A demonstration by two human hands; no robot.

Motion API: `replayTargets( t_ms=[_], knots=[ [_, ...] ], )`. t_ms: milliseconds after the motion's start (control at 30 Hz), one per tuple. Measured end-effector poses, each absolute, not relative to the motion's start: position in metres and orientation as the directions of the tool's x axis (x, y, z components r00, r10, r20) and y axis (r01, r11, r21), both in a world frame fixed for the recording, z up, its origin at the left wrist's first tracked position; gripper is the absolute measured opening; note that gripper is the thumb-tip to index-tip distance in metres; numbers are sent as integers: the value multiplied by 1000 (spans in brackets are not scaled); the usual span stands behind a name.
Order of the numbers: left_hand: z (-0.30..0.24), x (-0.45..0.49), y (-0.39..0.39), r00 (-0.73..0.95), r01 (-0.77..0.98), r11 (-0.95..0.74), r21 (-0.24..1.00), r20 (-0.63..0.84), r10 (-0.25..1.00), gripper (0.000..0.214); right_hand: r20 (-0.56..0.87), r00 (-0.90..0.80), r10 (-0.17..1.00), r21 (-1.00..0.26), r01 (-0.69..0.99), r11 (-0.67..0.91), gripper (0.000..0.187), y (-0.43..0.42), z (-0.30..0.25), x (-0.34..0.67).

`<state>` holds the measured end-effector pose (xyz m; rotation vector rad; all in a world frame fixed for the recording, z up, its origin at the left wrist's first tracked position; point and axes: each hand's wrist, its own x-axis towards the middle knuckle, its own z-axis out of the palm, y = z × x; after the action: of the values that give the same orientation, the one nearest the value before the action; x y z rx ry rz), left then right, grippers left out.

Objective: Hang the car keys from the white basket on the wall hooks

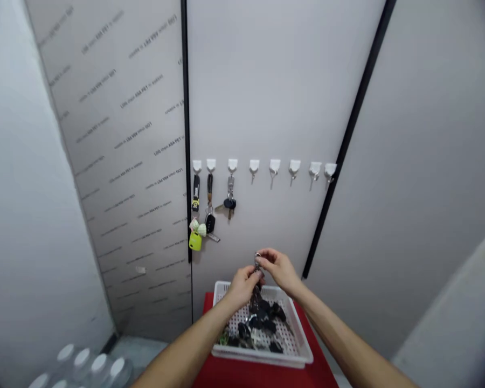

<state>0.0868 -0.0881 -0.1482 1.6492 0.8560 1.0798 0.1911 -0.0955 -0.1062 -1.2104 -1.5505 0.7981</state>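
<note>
My left hand (244,286) and my right hand (279,268) meet above the back rim of a white plastic basket (262,354). Between them is a bunch of keys (257,293) on a metal ring. The fingers of my right hand pinch the ring (257,255) at the top, while my left hand grips the bunch just below. Dark-headed keys hang down from my left hand toward the basket. Inside the basket lie several more keys (269,326) with black heads, partly overlapping, and a small green item (223,338) at the left.
A row of white hooks (275,166) is fixed on the grey panel. Three at the left carry key sets: one with a yellow-green fob (195,241), a black car key (210,222), and dark keys (230,203). The basket stands on a red surface (262,374). Clear bottles (99,366) stand lower left.
</note>
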Motion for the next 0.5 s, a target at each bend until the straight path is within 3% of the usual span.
replayTargets(
  t_ms=[167, 400, 500],
  knots=[
    [-106, 91, -73, 285, 12, -296, 955, 281, 916, 25, 336, -16, 942, -900, 288, 326, 18, -80, -79, 187],
    [-38, 88, -43, -27, -126, -478, 869, 479, 878, 10, 536, 115, 836, -831, 245, 499, 21, -45, 1, 176],
    [-14, 89, -33, -130, -41, -520, 853, 511, 850, 10, 591, 176, 787, -802, 234, 550, 26, -27, 25, 170]
  ],
)
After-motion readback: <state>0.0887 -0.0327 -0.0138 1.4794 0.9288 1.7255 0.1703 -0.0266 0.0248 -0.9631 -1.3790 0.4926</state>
